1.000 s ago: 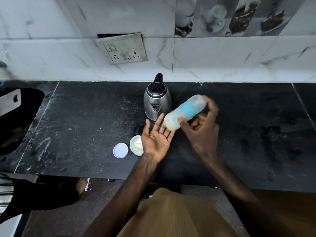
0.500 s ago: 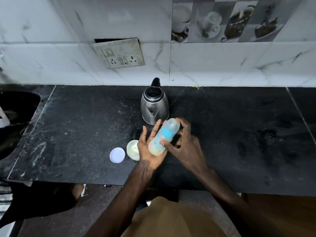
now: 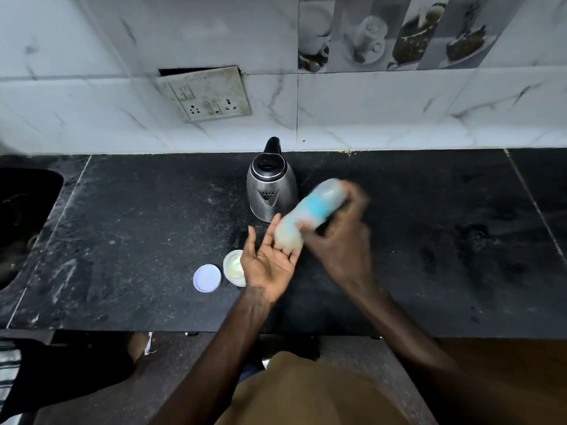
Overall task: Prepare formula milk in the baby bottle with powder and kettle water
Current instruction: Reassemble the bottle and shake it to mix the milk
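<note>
The baby bottle [image 3: 310,214], pale with a blue band and milky liquid inside, is tilted and blurred by motion above the black counter [image 3: 122,234]. My right hand [image 3: 340,240] grips it around the middle. My left hand [image 3: 270,262] is held palm up with straight fingers just under the bottle's lower end. A steel kettle [image 3: 271,187] with a black handle stands behind the hands near the wall. An open powder tub [image 3: 233,268] sits left of my left hand, with its round white lid [image 3: 207,277] lying beside it.
A dark sink [image 3: 21,222] is set into the counter at the far left. A socket plate [image 3: 208,95] hangs loose on the marble wall above the kettle. The counter's front edge runs just below my wrists.
My right hand has swung the bottle up and to the right, away from my left palm, which it met half a second ago. My left hand stays open in place.
</note>
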